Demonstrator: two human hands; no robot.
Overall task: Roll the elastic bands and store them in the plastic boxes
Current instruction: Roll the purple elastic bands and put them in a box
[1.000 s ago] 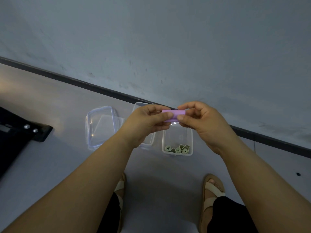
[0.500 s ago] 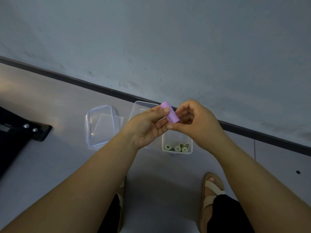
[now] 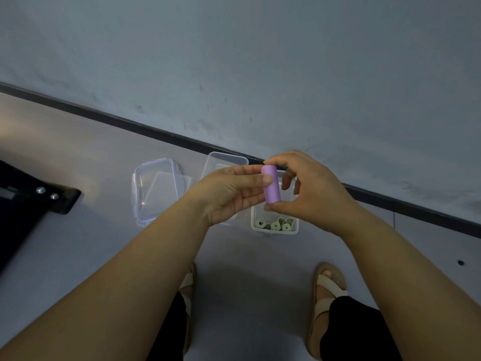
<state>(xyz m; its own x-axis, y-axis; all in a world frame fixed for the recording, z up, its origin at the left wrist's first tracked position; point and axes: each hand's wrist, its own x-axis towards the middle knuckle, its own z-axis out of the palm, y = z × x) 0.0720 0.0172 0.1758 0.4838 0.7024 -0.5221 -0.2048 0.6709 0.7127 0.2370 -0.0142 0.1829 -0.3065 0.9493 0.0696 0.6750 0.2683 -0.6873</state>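
The purple band roll [image 3: 270,187] has swung upright. Our right grip [image 3: 309,194] pinches it end to end, our left grip [image 3: 223,194] pinching its side, likely so the coil stays tight, above the plastic box [image 3: 273,232] of green rolls [image 3: 276,225] on the floor [image 3: 234,256].

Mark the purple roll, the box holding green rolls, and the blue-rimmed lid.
purple roll [image 3: 270,185]: head view, middle of its side.
box holding green rolls [image 3: 253,217]: head view, its left wall.
blue-rimmed lid [image 3: 153,190]: head view, its clear centre panel.
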